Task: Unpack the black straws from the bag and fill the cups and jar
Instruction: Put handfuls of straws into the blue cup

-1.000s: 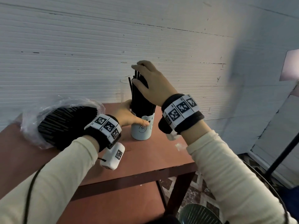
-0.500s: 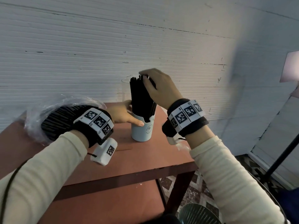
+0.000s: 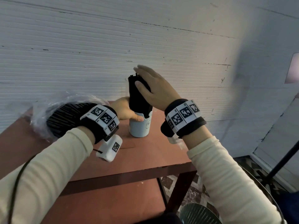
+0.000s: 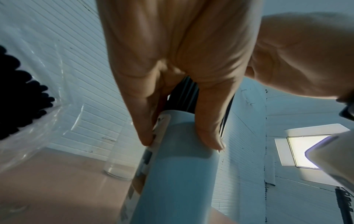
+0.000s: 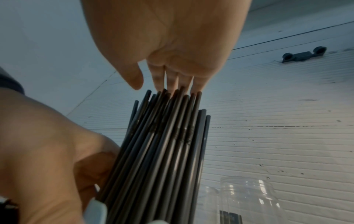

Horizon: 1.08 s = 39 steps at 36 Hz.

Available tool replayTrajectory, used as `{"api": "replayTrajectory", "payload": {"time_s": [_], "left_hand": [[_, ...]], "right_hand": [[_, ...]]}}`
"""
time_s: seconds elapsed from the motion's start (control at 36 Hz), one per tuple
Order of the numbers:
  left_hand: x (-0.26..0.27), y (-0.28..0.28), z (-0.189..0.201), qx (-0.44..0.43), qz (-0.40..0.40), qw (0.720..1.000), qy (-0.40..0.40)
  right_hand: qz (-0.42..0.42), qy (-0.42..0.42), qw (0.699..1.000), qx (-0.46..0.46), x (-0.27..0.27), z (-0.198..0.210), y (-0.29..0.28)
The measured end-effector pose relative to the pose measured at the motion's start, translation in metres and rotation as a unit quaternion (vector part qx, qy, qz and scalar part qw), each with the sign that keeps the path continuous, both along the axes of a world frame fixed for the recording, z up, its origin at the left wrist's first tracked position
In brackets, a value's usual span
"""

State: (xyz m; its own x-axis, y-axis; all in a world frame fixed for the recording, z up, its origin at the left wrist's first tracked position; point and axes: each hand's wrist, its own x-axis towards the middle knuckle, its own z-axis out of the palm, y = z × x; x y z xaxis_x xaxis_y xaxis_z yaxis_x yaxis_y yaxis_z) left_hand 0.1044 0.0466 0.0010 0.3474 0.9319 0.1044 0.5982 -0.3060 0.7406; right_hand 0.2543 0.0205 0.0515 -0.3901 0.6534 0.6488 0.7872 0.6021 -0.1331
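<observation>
Backdrop: white ribbed wall (image 3: 97, 46) is seen behind a red-brown table (image 3: 145, 156); patterned floor tiles are seen below at rt.
Writing/labels: a small smiley-type mark is seen on the cup front in head view; a printed strip runs down the cup side in L wrist view, too blurred to be read. Black-and-white square marker tags are worn on both wrist bands; no brand can be read.
Cup: pale blue cup (image 3: 140, 126) is stood upright near table centre.
Straws in cup: a bundle of black straws (image 3: 137, 96) is stood in the cup, tops well above the rim; bendy sections are seen in rt wrist view (image 5: 172, 133).
L hand: left hand (image 3: 124, 110) is wrapped round the cup's upper part, thumb across the front just under the rim; fingers (image 4: 208, 121) are curled onto the cup wall.
R hand: right hand (image 3: 155, 89) is laid flat over the straw tops, fingers straight, thumb at the bundle's side; nothing is gripped.
Bag: clear plastic bag (image 3: 42, 113) w/ more black straws is lain on the table at left, behind the L wrist.
Jar: clear jar (image 5: 249, 197) is stood just behind the cup, by the wall.
</observation>
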Motion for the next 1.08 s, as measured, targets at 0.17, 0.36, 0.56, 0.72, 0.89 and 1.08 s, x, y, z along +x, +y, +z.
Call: {"api": "replayTrajectory", "payload": {"time_s": [0.17,0.36,0.56,0.72,0.89,1.08], "left_hand": [[-0.006,0.001,0.001,-0.022,0.009,1.0,-0.009],[-0.005,-0.009,0.002,-0.053,0.006,0.999,0.005],[-0.045,-0.02,0.013,0.013,0.117,0.991,0.059],[-0.104,-0.036,0.036,0.132,0.183,0.974,0.004],[-0.166,-0.042,0.032,0.15,0.231,0.961,0.013],[-0.2,-0.052,0.012,0.121,0.195,0.972,0.046]], "right_hand": [[-0.039,-0.042,0.998,-0.007,-0.003,-0.004,0.005],[-0.037,-0.025,0.999,0.03,-0.008,-0.002,0.001],[0.042,0.072,0.989,0.122,-0.032,0.006,-0.013],[0.083,0.108,0.984,0.113,-0.065,-0.003,-0.016],[0.126,-0.035,0.979,-0.159,-0.109,-0.011,-0.021],[0.136,-0.138,0.946,-0.26,-0.163,-0.029,-0.015]]}}
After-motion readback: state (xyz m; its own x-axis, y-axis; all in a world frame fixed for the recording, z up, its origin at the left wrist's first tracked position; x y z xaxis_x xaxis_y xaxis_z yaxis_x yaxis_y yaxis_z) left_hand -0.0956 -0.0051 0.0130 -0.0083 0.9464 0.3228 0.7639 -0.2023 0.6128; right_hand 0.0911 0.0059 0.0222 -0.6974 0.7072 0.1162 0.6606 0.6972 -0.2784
